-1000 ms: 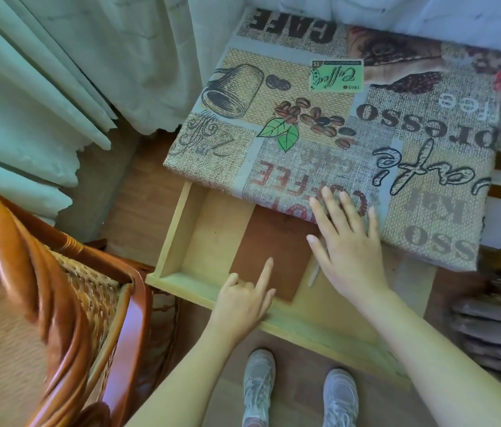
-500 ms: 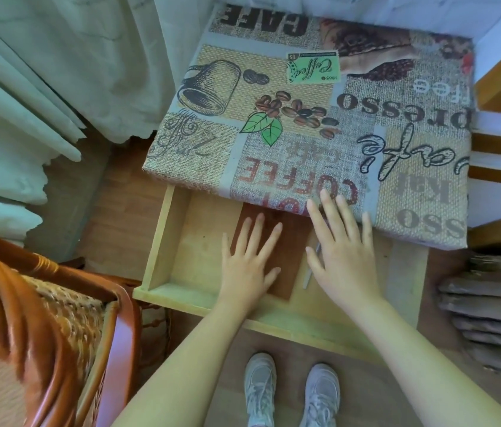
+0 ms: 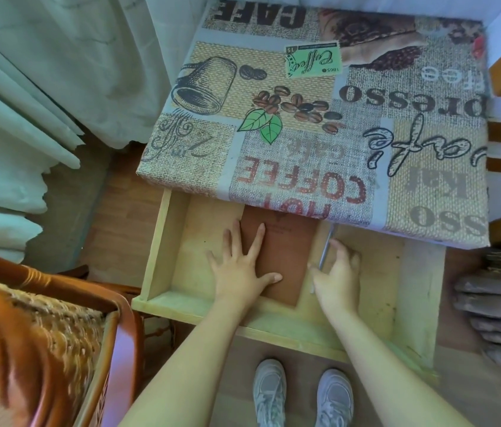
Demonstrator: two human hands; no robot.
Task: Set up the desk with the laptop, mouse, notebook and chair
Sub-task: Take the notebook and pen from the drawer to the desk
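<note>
Taking the notebook point(image 3: 277, 257) from the drawer point(image 3: 157, 241)

Thin, light, bendable: our left hand point(image 3: 240, 272) presses flat; right hand point(image 3: 337, 272) curls at its right edge, where we lift.

All the readable stuff is printed on the tablecloth point(image 3: 314, 124) covering the worktop, and it's upside down from this angle. "CAFE" in big dark letters sits at the far edge. A green stamp point(image 3: 312, 60) says "Coffee" in script, with "1865" and a "1$" in the corner. Near the front edge there's "HOT COFFEE" in red. On the right you get "Cafe" in script plus cut-off bits like "presso" and "free". The brown notebook point(image 3: 280, 257) in the drawer has small print, too tiny to read.
</note>
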